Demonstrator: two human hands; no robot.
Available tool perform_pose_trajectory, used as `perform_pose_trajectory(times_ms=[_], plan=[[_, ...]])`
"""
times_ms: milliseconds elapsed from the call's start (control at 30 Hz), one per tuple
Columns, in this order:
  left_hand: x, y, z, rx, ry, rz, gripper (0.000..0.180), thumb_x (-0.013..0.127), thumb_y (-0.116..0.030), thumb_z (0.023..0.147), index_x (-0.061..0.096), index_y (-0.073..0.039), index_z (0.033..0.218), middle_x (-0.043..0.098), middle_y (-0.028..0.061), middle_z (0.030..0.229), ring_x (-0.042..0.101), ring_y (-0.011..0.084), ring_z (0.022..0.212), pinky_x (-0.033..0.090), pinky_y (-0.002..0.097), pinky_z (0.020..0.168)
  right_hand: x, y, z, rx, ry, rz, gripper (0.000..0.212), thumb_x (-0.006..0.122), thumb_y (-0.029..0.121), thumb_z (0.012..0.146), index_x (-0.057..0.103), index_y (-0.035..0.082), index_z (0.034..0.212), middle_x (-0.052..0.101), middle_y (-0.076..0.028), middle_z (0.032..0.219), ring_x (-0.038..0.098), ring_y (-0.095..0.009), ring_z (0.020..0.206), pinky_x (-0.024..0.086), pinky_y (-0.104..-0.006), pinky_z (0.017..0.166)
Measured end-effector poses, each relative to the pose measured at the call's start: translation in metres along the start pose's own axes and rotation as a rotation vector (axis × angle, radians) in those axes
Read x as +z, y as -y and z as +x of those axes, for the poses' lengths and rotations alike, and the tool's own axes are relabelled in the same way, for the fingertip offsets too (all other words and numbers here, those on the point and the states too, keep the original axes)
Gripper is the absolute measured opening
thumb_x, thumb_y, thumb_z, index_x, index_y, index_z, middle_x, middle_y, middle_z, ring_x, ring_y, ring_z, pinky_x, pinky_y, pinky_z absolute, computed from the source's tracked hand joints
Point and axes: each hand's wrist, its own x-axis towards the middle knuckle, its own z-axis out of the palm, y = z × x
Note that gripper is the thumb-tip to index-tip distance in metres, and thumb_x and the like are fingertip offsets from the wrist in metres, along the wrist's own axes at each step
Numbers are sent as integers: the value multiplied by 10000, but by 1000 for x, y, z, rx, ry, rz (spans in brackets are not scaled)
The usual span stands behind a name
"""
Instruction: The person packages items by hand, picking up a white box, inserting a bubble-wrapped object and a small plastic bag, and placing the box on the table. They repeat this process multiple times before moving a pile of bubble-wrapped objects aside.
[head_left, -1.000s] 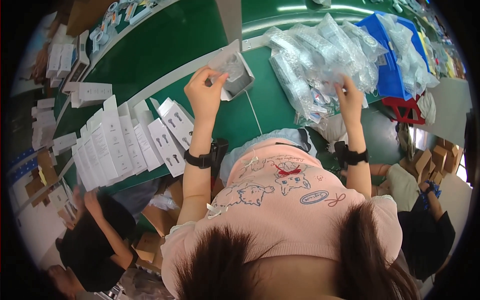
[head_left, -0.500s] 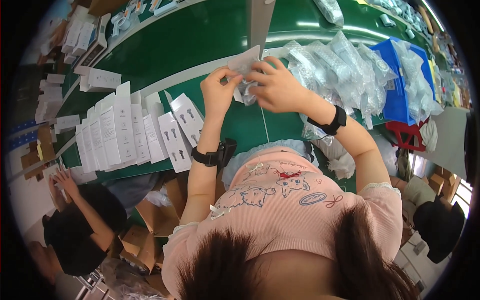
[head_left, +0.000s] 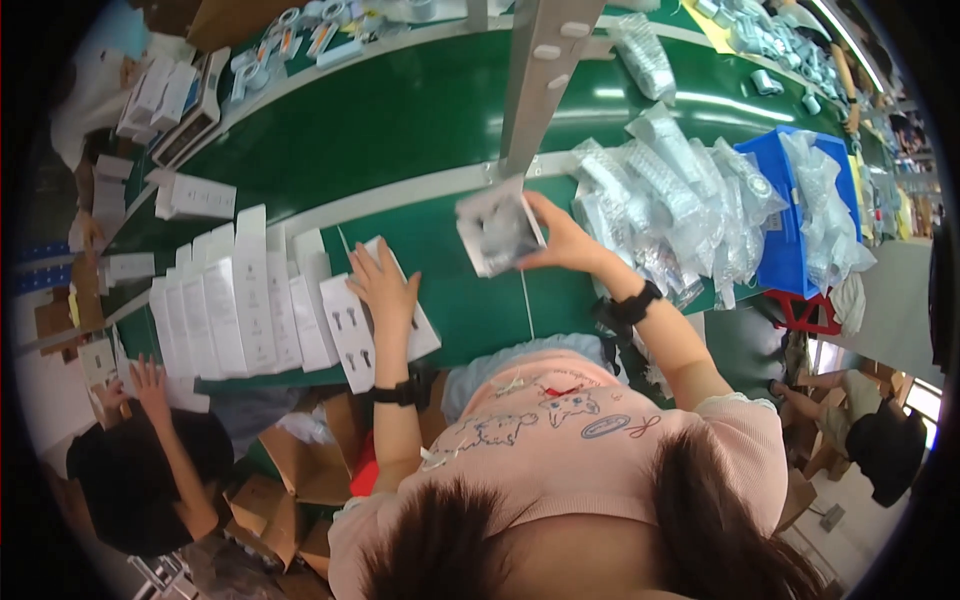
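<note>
My right hand is closed on the right side of a small white box, held up over the green table with its open end toward me. Inside it sits a clear plastic-wrapped item, its shape unclear. At the left, my left hand lies with fingers apart on top of a white printed box at the end of a row. Touching that one is another white box printed with small dark tool-like pictures.
Several white boxes stand in a row at the left. Bubble-wrapped parts pile up at the right beside a blue bin. A metal post rises behind the held box. A co-worker's hand shows at far left.
My left hand has left the held box and moved down left onto the row's end box. My right hand has lowered the held box, whose open end and contents now show.
</note>
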Motion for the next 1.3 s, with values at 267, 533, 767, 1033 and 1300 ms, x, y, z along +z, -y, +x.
perform_pose_trajectory(times_ms=[267,533,767,1033,1300], plan=[[-13,-24,-20,138,82,-175,793,652,-64,595,301,-125,1304,183,251,1347,174,428,1244,188,576,970,-155,51,1,144,-140,284,956,803,199,512,299,-8,1297,460,-116,1223,433,-216,1139,330,-351,962],[5,-57,-10,49,26,-173,770,651,-39,575,351,-135,1277,230,276,1295,265,449,1170,290,455,958,-139,-22,160,196,-426,94,827,777,285,555,359,-23,1197,452,-215,1182,429,-290,1127,354,-360,930],[-23,-48,1,-40,34,-432,734,673,-58,575,382,-121,1246,325,249,1223,382,405,1084,349,423,903,-164,-97,204,75,-126,-736,834,771,360,546,389,41,1216,423,-246,1203,379,-382,1152,352,-431,937],[-74,-88,13,188,12,-704,660,718,-93,555,461,-97,1163,410,169,1186,442,322,1072,383,356,868,-259,-165,201,714,-406,-956,902,743,305,599,233,235,1339,462,-209,1199,450,-393,1096,388,-518,861],[-30,-105,17,365,-122,-812,544,751,-132,584,409,-77,1004,388,215,1219,441,376,1080,408,396,857,-218,-41,126,-25,-473,-248,840,681,111,658,202,173,1345,483,-194,1179,535,-315,1002,456,-393,819]])
